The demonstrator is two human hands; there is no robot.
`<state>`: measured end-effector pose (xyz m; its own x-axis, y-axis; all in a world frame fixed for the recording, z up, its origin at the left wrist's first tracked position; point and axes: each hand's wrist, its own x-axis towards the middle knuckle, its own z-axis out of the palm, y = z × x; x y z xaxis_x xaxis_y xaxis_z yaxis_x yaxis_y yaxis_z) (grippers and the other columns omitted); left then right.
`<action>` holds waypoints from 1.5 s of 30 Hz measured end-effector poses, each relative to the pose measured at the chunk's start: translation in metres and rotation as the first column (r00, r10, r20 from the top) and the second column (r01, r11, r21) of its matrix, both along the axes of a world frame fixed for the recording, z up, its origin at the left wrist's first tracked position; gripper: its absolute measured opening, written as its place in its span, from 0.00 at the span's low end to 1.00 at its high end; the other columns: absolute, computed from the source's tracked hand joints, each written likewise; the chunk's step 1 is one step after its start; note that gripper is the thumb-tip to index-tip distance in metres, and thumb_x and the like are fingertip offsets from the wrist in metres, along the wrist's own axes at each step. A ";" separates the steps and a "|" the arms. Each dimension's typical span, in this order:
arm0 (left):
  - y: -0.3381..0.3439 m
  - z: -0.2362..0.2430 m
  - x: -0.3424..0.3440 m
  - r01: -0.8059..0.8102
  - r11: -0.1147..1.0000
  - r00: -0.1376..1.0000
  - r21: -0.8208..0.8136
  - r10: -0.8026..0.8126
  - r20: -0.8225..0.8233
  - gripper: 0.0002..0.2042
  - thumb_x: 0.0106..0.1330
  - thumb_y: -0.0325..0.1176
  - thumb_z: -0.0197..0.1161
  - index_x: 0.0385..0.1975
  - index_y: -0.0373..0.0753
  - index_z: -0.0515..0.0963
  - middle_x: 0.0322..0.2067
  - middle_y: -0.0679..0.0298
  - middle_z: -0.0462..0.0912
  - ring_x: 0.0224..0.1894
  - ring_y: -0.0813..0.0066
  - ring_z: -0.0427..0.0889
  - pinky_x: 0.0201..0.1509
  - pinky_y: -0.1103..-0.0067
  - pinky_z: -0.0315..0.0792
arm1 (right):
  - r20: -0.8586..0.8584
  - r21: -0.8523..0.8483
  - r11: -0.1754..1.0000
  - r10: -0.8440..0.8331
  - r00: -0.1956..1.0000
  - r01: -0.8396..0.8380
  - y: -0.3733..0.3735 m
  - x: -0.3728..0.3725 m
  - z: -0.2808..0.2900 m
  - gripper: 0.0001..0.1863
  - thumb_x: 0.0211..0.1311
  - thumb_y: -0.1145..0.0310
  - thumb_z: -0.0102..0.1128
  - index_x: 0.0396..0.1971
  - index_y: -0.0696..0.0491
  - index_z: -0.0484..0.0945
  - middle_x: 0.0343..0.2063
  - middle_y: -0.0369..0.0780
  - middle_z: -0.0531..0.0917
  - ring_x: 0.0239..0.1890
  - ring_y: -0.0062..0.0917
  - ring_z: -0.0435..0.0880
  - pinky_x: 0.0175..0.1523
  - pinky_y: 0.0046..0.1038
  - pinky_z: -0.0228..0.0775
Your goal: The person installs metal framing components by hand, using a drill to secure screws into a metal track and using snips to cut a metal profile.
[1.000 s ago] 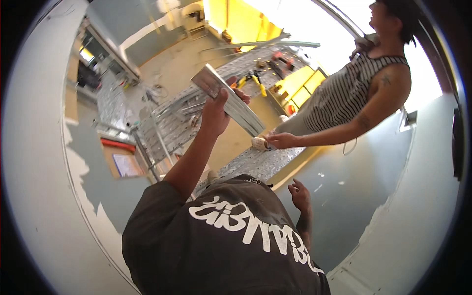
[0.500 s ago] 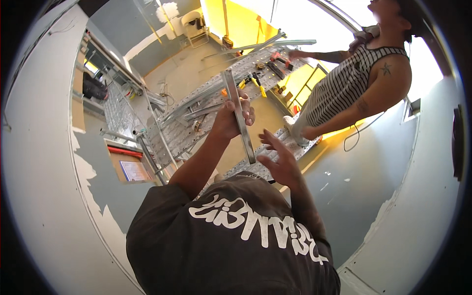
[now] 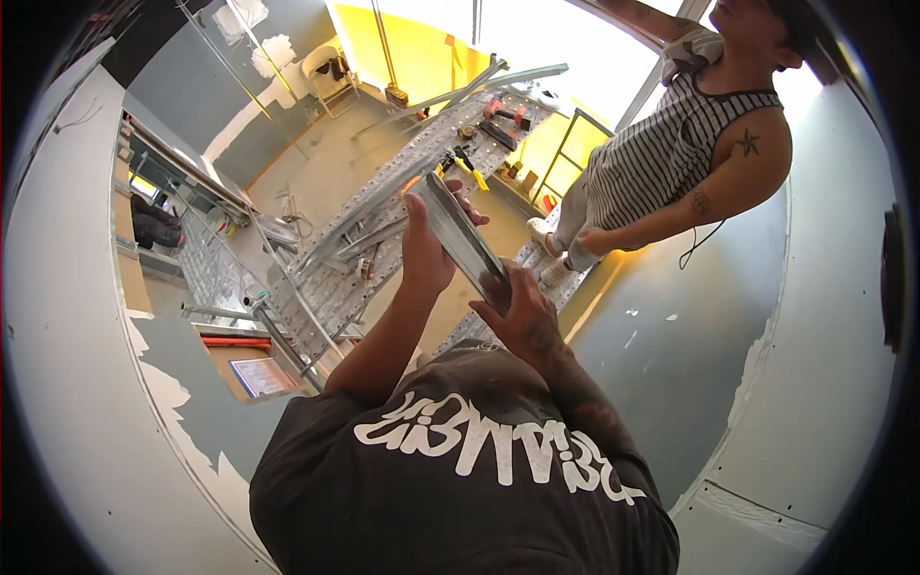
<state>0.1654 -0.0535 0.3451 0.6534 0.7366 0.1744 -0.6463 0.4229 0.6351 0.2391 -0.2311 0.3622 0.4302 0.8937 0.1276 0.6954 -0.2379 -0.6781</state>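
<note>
A short length of galvanized metal stud (image 3: pixel 458 235) is held up at a slant in front of my chest, its open channel side partly showing. My left hand (image 3: pixel 428 251) wraps round its upper part, with the thumb along one edge and the fingertips showing past the other. At the lower end, my right hand (image 3: pixel 527 321) grips the piece, fingers lying over its end and thumb to the left. Beyond the stud's top, yellow-handled snips (image 3: pixel 471 171) rest on a perforated scaffold platform (image 3: pixel 398 216).
Longer metal studs (image 3: pixel 359 240), a tape measure (image 3: pixel 364 268) and a red cordless drill (image 3: pixel 506 113) lie on the platform. A co-worker in a striped tank top (image 3: pixel 642 144) stands at the right. Scaffold tubes (image 3: pixel 278 335) are at the left; a folding chair (image 3: pixel 329 75) is far back.
My right hand has come onto the stud's lower end, and the stud has tilted and turned. The co-worker's near arm has dropped lower and the other has gone up. My view has shifted.
</note>
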 end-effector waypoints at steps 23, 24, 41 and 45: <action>0.006 0.017 -0.058 -0.019 0.999 0.996 0.031 0.022 -0.091 0.33 0.75 0.59 0.39 0.61 0.32 0.65 0.42 0.59 0.79 0.42 0.71 0.81 0.48 0.74 0.77 | -0.486 0.156 0.987 0.054 0.872 0.026 0.066 -0.058 -0.015 0.30 0.59 0.62 0.67 0.58 0.59 0.68 0.46 0.49 0.80 0.48 0.39 0.82 0.54 0.35 0.72; 0.006 0.014 -0.059 -0.033 0.999 0.994 0.005 0.033 -0.101 0.33 0.75 0.59 0.39 0.61 0.31 0.65 0.42 0.59 0.79 0.41 0.71 0.81 0.48 0.74 0.77 | -0.492 0.187 0.982 0.068 0.868 0.029 0.068 -0.059 -0.014 0.30 0.59 0.62 0.67 0.58 0.59 0.68 0.46 0.49 0.80 0.48 0.39 0.82 0.54 0.35 0.72; -0.006 0.006 -0.045 -0.081 0.994 0.992 -0.070 0.074 -0.105 0.31 0.76 0.58 0.39 0.56 0.32 0.68 0.33 0.60 0.76 0.34 0.71 0.78 0.40 0.75 0.76 | -0.274 0.223 0.967 -0.060 0.960 0.124 0.057 -0.064 -0.015 0.31 0.60 0.58 0.67 0.58 0.59 0.68 0.47 0.52 0.80 0.50 0.41 0.82 0.55 0.35 0.72; -0.005 0.010 -0.041 -0.043 0.999 0.993 -0.023 0.040 -0.106 0.32 0.76 0.57 0.37 0.62 0.31 0.64 0.35 0.59 0.77 0.35 0.70 0.78 0.42 0.73 0.77 | -0.273 0.208 0.971 -0.056 0.960 0.116 0.053 -0.061 -0.004 0.33 0.60 0.54 0.67 0.58 0.59 0.68 0.45 0.49 0.80 0.47 0.37 0.82 0.54 0.34 0.72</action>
<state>0.1245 -0.0587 0.3553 0.6358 0.7669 0.0871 -0.5934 0.4135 0.6906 0.1776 -0.1783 0.3582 0.5494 0.8142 0.1878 0.4680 -0.1136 -0.8764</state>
